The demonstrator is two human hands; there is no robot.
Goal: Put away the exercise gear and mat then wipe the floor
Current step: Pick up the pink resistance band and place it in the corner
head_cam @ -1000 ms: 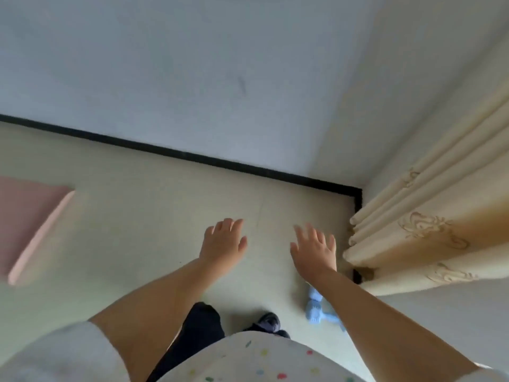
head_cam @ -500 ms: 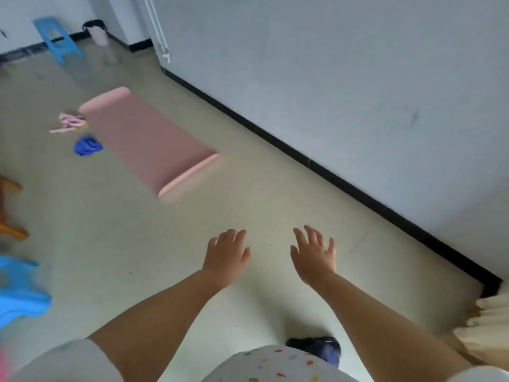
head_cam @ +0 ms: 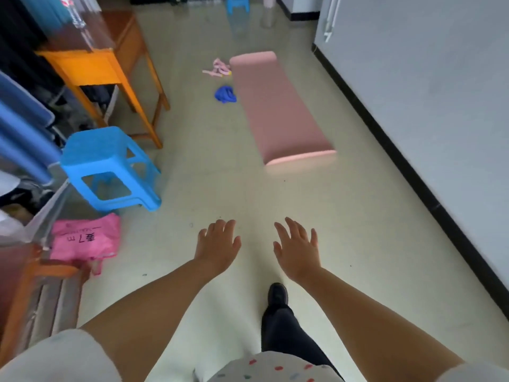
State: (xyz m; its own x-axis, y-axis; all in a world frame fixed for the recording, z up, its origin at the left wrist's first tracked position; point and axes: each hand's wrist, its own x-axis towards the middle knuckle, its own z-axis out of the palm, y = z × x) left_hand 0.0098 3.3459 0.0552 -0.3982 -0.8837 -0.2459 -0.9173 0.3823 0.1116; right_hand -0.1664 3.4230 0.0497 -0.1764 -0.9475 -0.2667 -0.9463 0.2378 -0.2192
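Observation:
A pink exercise mat [head_cam: 275, 106] lies unrolled on the pale floor ahead, running away from me beside the right wall. Left of its far end sit a pink stretch band [head_cam: 217, 68] and a crumpled blue cloth [head_cam: 225, 94]. My left hand [head_cam: 219, 244] and my right hand [head_cam: 297, 245] are held out palm-down over bare floor, well short of the mat. Both hold nothing, fingers spread. One dark shoe [head_cam: 277, 295] shows below my right hand.
A blue plastic stool [head_cam: 107, 166] stands at the left, with a pink bag [head_cam: 85, 239] on the floor in front of it. An orange wooden table [head_cam: 102, 62] is behind the stool. Another blue stool [head_cam: 237, 4] is far back. A white wall with black skirting [head_cam: 399, 150] runs along the right.
My view has swung left from the curtain corner to look down the room; the mat, band, cloth, stool and table have come into sight. Both hands stay open and held out.

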